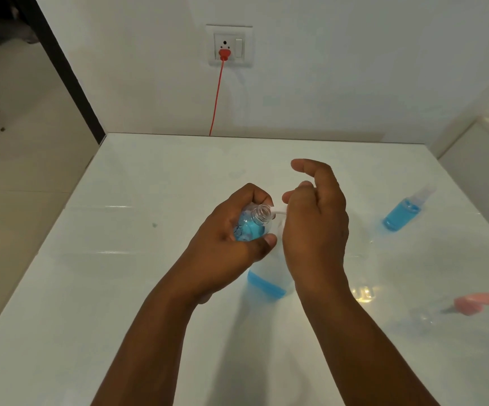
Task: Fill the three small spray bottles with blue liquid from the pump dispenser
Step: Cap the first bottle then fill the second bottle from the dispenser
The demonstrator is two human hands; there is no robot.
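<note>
the left hand (231, 238) grips a small spray bottle (252, 227), uncapped and tilted so its open neck meets the white nozzle (278, 211) of the pump dispenser (266, 284). the right hand (315, 227) rests on the pump head, fingers loosely curled and holding nothing, probably to press it. a filled, capped spray bottle (404, 212) lies well apart on the worktop (120, 288), near a pink sprayer cap (476, 303).

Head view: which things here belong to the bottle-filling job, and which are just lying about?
Job: open small bottle in left hand; pump dispenser under right hand; filled spray bottle; pink spray cap.

Lying about: red plug and cord; wall socket.
</note>
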